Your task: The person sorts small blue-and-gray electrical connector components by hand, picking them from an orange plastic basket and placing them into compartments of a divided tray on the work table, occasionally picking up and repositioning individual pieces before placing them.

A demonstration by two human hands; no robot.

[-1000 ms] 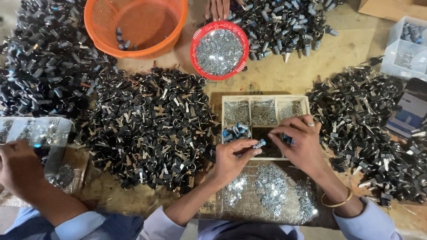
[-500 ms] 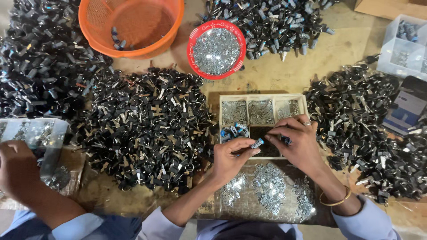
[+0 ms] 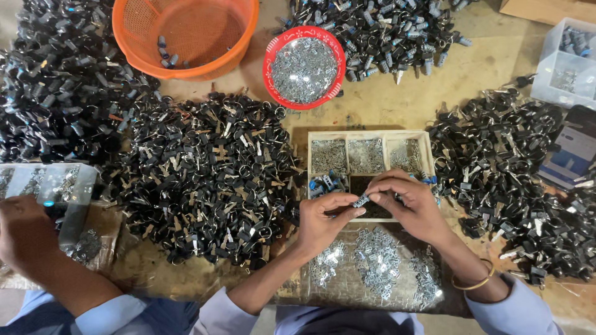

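My left hand [image 3: 324, 222] and my right hand [image 3: 406, 205] meet over the front edge of a wooden compartment tray [image 3: 367, 134]. Between their fingertips they pinch a small dark part with a blue end [image 3: 361, 200]. The tray's back compartments hold small silver metal pieces [image 3: 365, 155], and a front compartment holds blue-tipped parts [image 3: 323, 183]. Below my hands, more silver metal pieces [image 3: 377, 263] lie spread on a clear sheet. My right wrist wears a gold bangle [image 3: 475, 282].
Big heaps of black parts with rings lie to the left [image 3: 205, 167] and right [image 3: 515, 167]. At the back stand an orange basket [image 3: 239, 37] and a red bowl [image 3: 273, 53] of silver pieces. A co-worker's hand [image 3: 25, 236] rests by a clear box [image 3: 56, 186] at the left.
Both hands have stayed over the tray's front edge with the small part. My right fingers have closed in on it. The view has shifted slightly.
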